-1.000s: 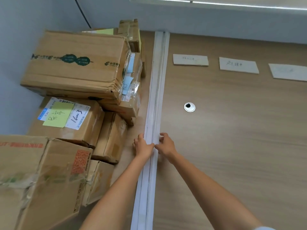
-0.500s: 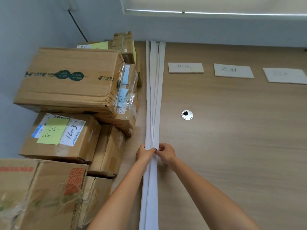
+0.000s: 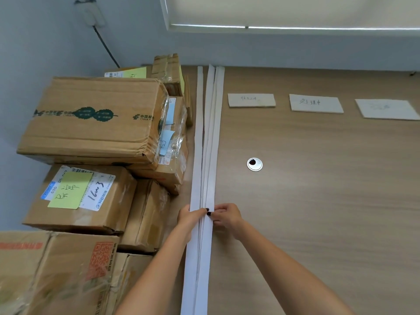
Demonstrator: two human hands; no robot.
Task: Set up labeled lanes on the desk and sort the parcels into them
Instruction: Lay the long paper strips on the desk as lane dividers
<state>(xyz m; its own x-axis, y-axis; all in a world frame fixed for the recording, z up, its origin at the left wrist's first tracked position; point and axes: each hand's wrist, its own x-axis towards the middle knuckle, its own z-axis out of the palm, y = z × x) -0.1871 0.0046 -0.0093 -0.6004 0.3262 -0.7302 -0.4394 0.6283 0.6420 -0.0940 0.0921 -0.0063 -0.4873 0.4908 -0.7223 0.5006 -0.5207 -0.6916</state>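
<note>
desk [image 3: 318,201]: three label cards [image 3: 251,100] laid out at far edge. left hand [image 3: 189,218] and right hand [image 3: 227,217] pinch white strips [image 3: 208,133], bundled, lanes undivided. parcels [image 3: 95,119] stacked left, unsorted.

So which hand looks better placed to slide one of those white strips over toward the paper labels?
Probably the right hand. It pinches the white strips on their open-desk side, nearest the paper labels. The left hand grips them on the side next to the stacked parcels, so it suits steadying the rest.
</note>
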